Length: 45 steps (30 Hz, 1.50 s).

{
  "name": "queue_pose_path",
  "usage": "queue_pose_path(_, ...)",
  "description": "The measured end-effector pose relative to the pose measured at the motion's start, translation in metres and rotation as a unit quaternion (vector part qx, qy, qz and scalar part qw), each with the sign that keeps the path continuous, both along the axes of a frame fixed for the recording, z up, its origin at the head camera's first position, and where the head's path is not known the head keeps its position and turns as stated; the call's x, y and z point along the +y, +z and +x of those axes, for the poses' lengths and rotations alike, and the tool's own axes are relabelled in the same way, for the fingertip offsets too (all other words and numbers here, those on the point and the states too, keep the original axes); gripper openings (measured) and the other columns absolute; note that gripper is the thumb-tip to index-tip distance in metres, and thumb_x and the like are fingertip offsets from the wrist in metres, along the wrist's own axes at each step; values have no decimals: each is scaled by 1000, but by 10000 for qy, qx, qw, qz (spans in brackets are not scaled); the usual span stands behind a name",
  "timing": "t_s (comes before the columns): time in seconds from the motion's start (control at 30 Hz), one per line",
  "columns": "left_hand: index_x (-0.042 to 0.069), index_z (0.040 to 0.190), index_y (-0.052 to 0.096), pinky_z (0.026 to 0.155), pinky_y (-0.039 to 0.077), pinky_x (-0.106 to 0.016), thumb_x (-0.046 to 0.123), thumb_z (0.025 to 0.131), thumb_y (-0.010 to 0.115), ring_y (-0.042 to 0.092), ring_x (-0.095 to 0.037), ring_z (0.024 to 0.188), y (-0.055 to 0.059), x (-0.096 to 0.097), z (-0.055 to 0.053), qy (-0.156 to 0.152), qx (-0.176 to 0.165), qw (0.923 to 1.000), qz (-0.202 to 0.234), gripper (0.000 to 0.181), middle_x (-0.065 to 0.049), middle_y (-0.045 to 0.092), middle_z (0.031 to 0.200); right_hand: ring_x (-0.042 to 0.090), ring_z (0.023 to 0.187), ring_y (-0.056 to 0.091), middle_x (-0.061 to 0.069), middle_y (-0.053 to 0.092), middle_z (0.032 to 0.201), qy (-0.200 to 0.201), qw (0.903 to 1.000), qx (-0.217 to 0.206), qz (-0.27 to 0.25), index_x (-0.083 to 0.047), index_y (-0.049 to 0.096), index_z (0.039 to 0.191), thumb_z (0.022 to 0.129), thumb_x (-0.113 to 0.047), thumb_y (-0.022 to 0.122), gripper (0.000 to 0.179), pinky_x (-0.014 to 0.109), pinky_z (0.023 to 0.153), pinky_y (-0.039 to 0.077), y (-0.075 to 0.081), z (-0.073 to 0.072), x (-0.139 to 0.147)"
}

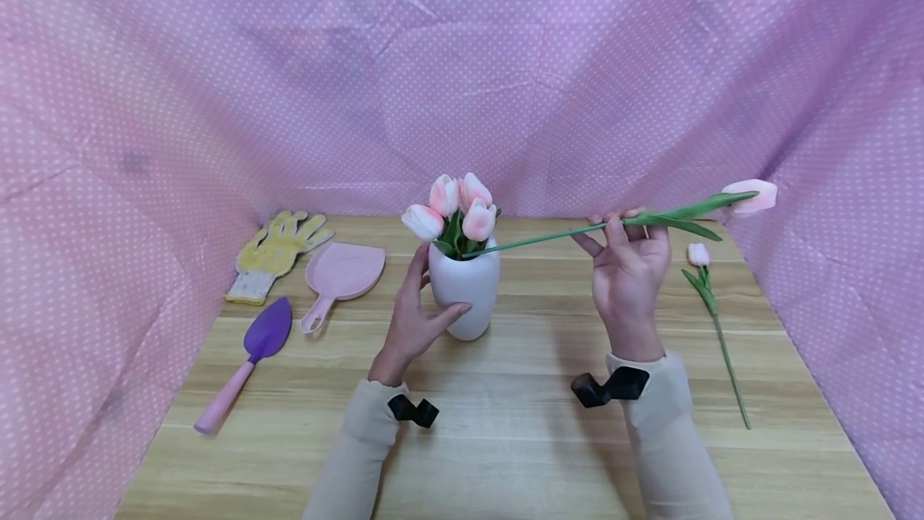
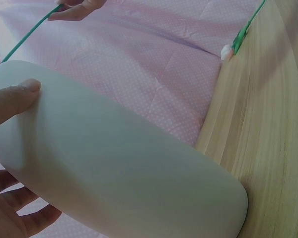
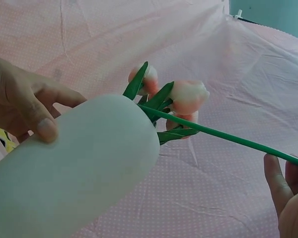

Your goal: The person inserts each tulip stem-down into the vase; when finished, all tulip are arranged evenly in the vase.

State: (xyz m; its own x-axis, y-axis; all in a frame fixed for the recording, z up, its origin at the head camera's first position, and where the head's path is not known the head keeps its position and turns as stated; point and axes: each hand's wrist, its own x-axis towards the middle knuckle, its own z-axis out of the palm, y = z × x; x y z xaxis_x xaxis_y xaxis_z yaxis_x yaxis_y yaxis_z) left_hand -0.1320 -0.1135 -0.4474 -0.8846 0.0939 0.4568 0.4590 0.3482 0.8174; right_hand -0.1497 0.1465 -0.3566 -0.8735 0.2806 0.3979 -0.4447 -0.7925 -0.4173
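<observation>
A white vase (image 1: 466, 295) with several pink and white tulips (image 1: 445, 195) in its mouth stands mid-table in the head view. My left hand (image 1: 417, 319) holds it from the left, thumb across the front and fingers around the far side. My right hand (image 1: 631, 279) pinches the green stem of another tulip (image 1: 751, 196), whose bloom points right. That stem (image 3: 228, 136) slants down leftward, its tip at the vase's rim; whether it is inside the mouth I cannot tell. A single loose tulip (image 1: 699, 255) lies on the table to the right of my right hand.
On the table's left lie a yellow and white glove (image 1: 274, 253), a pink dustpan-like scoop (image 1: 346, 271) and a purple trowel (image 1: 267, 331) with a pink handle. Pink dotted cloth (image 1: 462, 62) hangs behind and along both sides of the wooden table (image 1: 505, 440).
</observation>
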Motion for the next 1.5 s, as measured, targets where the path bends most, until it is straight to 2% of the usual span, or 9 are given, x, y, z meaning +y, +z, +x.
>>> queue_pose_path(0.13,15,159,23,110,45,-57,10,78,85,48,-36,139,0,0,0,-13,-2,10000,5,102,-11,39,159,24,81,67,13,63,88,-179,9989,168,411,2,53,98,91,13,60,15,39,68,64,4,-2,-4)
queue_pose_path(0.33,14,159,23,109,45,-57,9,78,86,48,-36,138,-1,0,0,0,24,10000,-3,103,-11,40,159,22,82,69,12,64,87,51,9957,456,802,2,54,100,90,14,61,17,38,70,65,9,-6,-12)
queue_pose_path(0.43,14,159,23,109,45,-57,9,78,85,48,-36,138,-1,0,0,2,-1,10000,-14,102,-11,40,159,21,83,70,10,65,89,126,9937,406,1033,0,56,100,90,12,62,17,37,71,65,10,-7,-15)
queue_pose_path(0.67,15,159,24,109,45,-57,10,78,86,48,-36,138,1,0,0,5,-21,10000,-28,102,-10,39,159,16,83,70,4,66,90,35,9852,2,1713,-7,60,99,90,8,66,19,34,70,64,9,-9,-26)
queue_pose_path(0.93,15,159,24,110,45,-59,10,78,86,48,-36,137,1,0,1,-13,-3,10000,2,102,-11,39,159,13,82,70,1,66,88,116,9742,-256,2238,-10,61,97,92,15,57,26,33,70,64,7,-13,-39)
queue_pose_path(1.1,15,159,24,110,45,-59,11,78,86,48,-36,138,1,0,1,10,-20,10000,-9,102,-10,39,159,11,80,69,0,65,89,40,9694,-228,2444,-12,62,98,91,19,55,32,33,69,64,5,-14,-45)
queue_pose_path(1.4,16,158,25,109,45,-59,11,78,86,49,-35,137,1,0,0,-2,-14,10000,-19,101,-10,41,158,11,80,71,-1,70,88,-81,9586,14,2846,-10,65,98,87,3,73,19,34,71,64,-1,-15,-53)
queue_pose_path(1.5,17,158,25,109,45,-59,11,78,86,49,-35,137,1,0,0,-1,-16,10000,-27,101,-10,41,158,10,80,70,-2,70,88,-173,9528,14,3031,-13,67,96,87,7,72,22,33,72,64,-3,-15,-55)
